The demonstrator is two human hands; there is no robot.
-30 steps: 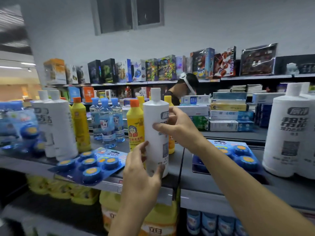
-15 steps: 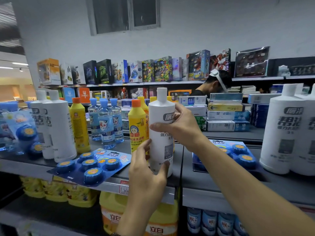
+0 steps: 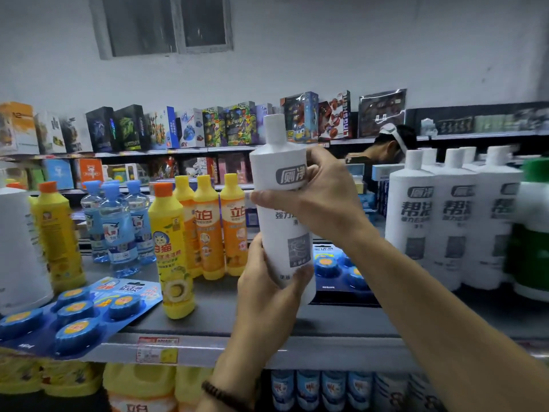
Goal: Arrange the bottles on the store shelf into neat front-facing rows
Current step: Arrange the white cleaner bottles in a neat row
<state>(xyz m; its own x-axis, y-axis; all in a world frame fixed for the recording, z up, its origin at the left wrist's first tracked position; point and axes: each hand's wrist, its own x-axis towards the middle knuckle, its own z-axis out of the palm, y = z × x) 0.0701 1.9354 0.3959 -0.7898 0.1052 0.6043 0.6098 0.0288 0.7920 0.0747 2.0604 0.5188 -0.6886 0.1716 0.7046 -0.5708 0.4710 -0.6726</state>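
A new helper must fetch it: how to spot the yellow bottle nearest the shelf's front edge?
On the grey shelf, find three yellow-capped bottles. The yellow bottle stands ahead of them, beside the blue blister card. Its orange cap and cat label set it apart.

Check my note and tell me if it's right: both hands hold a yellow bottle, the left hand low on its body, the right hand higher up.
Wrong colour: the head view shows the held bottle is white; the yellow bottles stand on the shelf beside it. The rest holds: left hand low on its body, right hand higher up.
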